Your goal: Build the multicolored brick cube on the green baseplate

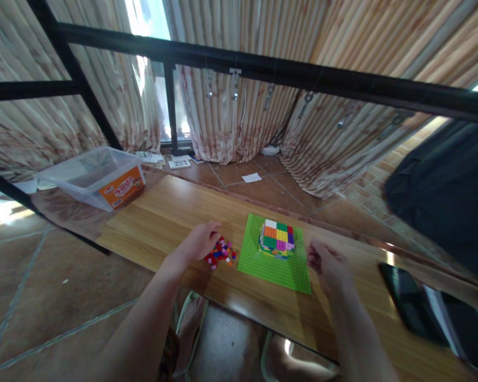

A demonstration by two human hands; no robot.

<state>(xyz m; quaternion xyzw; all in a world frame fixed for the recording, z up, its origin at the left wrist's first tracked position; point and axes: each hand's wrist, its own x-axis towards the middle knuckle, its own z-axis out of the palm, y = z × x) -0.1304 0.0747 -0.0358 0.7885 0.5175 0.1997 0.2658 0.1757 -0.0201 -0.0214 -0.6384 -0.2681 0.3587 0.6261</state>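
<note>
1. My left hand (199, 241), fingers curled downward, rests on a pile of small loose bricks (222, 253); whether it has hold of one is hidden.
2. My right hand (327, 263), loosely curled, hovers beside the green baseplate (271, 265); its contents are unclear.
3. The multicoloured brick block (276, 238), roughly square with no evident long axis, stands on the baseplate's far half, on the wooden table (163, 217).

Clear plastic bin (91, 183) at far left table (163, 217) edge; dark phone (408, 302) right.

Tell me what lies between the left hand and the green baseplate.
In the head view, a small pile of loose coloured bricks lies on the wooden table between the left hand and the green baseplate; the fingers reach its near edge.
</note>
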